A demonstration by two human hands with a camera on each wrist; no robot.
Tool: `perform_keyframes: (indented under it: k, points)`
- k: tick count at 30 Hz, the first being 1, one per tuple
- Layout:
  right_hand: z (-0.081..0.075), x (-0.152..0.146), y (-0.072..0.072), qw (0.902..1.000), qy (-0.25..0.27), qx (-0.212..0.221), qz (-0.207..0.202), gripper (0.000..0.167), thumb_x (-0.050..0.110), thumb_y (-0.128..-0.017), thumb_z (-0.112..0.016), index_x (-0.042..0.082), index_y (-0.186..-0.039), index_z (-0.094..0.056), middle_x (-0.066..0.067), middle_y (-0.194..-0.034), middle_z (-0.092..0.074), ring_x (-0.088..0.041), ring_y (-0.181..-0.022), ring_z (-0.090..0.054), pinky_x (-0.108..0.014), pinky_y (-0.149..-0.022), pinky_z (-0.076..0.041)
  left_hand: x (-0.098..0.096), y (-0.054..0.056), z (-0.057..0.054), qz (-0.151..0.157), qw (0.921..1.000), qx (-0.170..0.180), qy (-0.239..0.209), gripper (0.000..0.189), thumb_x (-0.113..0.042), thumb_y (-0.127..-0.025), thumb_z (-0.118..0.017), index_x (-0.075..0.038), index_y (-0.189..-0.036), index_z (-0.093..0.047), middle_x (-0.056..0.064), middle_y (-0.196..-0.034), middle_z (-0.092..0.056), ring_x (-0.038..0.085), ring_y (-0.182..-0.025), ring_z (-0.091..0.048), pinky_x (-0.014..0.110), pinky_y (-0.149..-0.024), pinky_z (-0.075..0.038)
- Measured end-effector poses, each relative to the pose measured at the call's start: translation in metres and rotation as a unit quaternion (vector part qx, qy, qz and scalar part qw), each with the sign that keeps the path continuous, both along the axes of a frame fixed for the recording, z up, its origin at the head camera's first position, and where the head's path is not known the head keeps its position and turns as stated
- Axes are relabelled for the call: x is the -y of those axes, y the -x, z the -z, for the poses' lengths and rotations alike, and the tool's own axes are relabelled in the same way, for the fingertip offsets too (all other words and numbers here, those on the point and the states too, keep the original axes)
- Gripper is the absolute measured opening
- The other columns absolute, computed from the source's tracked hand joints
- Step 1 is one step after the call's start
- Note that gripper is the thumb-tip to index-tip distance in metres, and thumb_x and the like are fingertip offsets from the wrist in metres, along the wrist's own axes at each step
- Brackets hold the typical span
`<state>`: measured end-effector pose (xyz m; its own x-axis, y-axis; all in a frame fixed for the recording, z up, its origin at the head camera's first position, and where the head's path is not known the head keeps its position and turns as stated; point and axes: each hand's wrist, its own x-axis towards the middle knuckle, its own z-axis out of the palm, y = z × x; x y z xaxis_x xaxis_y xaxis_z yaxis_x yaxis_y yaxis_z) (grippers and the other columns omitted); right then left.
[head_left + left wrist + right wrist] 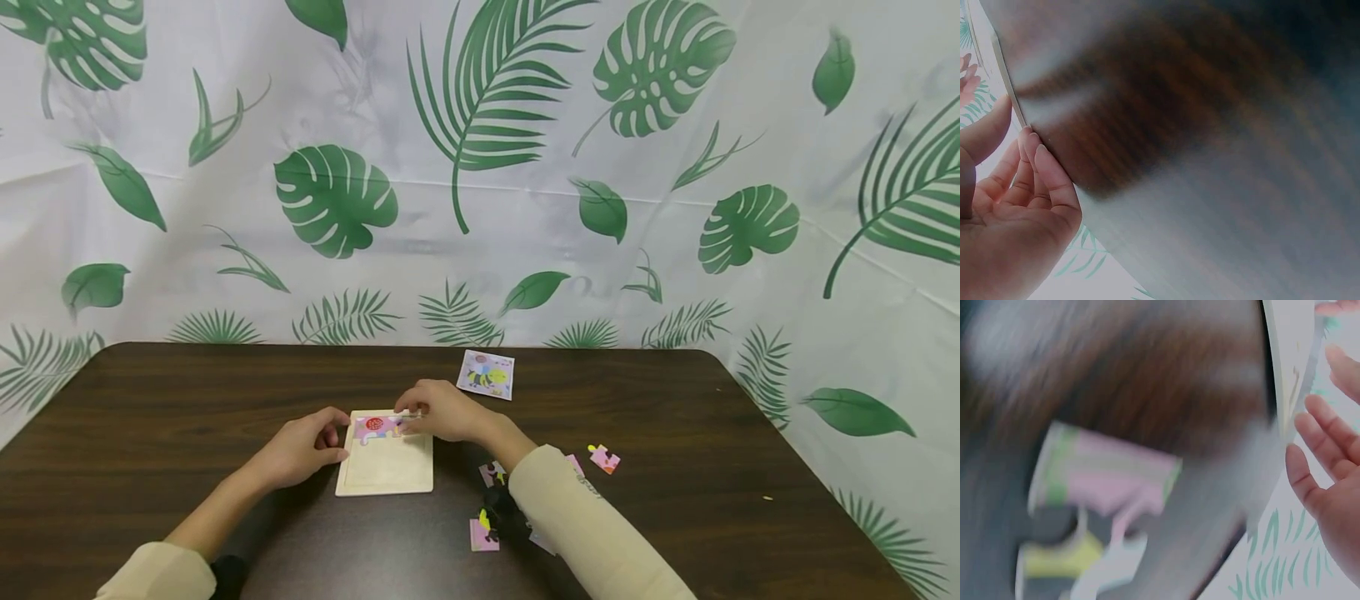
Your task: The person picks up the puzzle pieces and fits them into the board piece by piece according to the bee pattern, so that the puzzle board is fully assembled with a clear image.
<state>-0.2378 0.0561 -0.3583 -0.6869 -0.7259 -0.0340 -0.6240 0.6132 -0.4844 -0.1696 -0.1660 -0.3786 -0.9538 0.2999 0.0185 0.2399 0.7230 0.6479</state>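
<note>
1. White cloth (517, 200), printed with green leaves, hangs behind the work area; I note creases across it.
2. The desk (150, 433), dark and wood-grained, stands in front of the cloth and carries all the puzzle items.
3. A cream right sleeve (592, 517) crosses low over the desk, partly hiding what lies beneath.
4. Left hand (303, 446): I record a fairly wide grip, thumb and forefinger spaced along the left edge of the pale wooden board (390, 471). My left wrist view shows fingertips touching that edge.
5. Right hand (442, 410): over the board's far right corner, fingers bent, fingertips at the inlaid pieces (372, 427). Whether this grip pinches a piece, I cannot tell.
6. The board lies flat between the hands, its near portion bare wood inside a raised rim.
7. A picture card (487, 375) showing a bee lies beyond the board, to its right.
8. The inlaid pieces, pink and lilac with a red round mark, sit along the board's far side.
9. Loose pieces (483, 535) lie scattered right of the board; my right wrist view shows some, blurred.
</note>
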Motion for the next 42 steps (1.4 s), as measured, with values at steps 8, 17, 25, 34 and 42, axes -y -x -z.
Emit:
perform_keyframes:
  k: [8, 17, 25, 34, 42]
  points:
    - [-0.007, -0.032, 0.007, 0.9994, 0.022, 0.024, -0.009, 0.027, 0.014, -0.081, -0.07, 0.003, -0.105, -0.064, -0.005, -0.087, -0.06, -0.012, -0.076, -0.05, -0.022, -0.068, -0.042, 0.0, -0.001, 0.0, 0.001, 1.0, -0.008, 0.0, 0.034, -0.009, -0.079, -0.07, 0.001, -0.108, -0.054, 0.001, -0.077, -0.046, 0.015, -0.064, -0.041, 0.028, -0.056, -0.034]
    - [-0.014, -0.08, 0.008, 0.9992, 0.01, 0.039, -0.008, 0.03, 0.018, -0.081, -0.07, 0.002, -0.106, -0.063, 0.002, -0.082, -0.055, -0.012, -0.075, -0.049, -0.024, -0.069, -0.043, 0.0, 0.0, 0.001, 0.002, 1.0, -0.005, 0.002, 0.034, -0.008, -0.079, -0.069, 0.001, -0.108, -0.054, 0.001, -0.077, -0.045, 0.015, -0.064, -0.041, 0.028, -0.056, -0.034]
    - [-0.02, -0.125, 0.006, 0.9975, -0.02, 0.063, 0.024, 0.029, 0.018, -0.08, -0.071, 0.003, -0.104, -0.064, 0.004, -0.083, -0.057, -0.01, -0.075, -0.051, -0.024, -0.067, -0.045, 0.0, 0.0, 0.001, 0.002, 1.0, -0.007, 0.005, 0.035, -0.009, -0.079, -0.07, 0.001, -0.108, -0.054, 0.001, -0.078, -0.046, 0.015, -0.064, -0.041, 0.028, -0.056, -0.034]
    - [-0.023, -0.178, 0.002, 0.9952, -0.028, 0.08, 0.05, 0.028, 0.018, -0.081, -0.069, 0.003, -0.104, -0.064, 0.005, -0.084, -0.059, -0.013, -0.076, -0.054, -0.027, -0.067, -0.046, 0.0, 0.001, 0.001, 0.007, 0.9999, -0.013, 0.007, 0.035, -0.009, -0.079, -0.07, 0.002, -0.108, -0.054, 0.001, -0.078, -0.046, 0.015, -0.065, -0.042, 0.03, -0.057, -0.034]
    - [-0.02, -0.205, -0.003, 0.9927, -0.031, 0.097, 0.065, 0.028, 0.018, -0.08, -0.07, 0.002, -0.102, -0.064, 0.003, -0.083, -0.058, -0.014, -0.076, -0.054, -0.027, -0.066, -0.047, 0.001, 0.001, 0.003, 0.007, 0.9998, -0.017, 0.008, 0.035, -0.009, -0.079, -0.07, 0.001, -0.108, -0.054, 0.001, -0.078, -0.046, 0.014, -0.065, -0.042, 0.029, -0.057, -0.034]
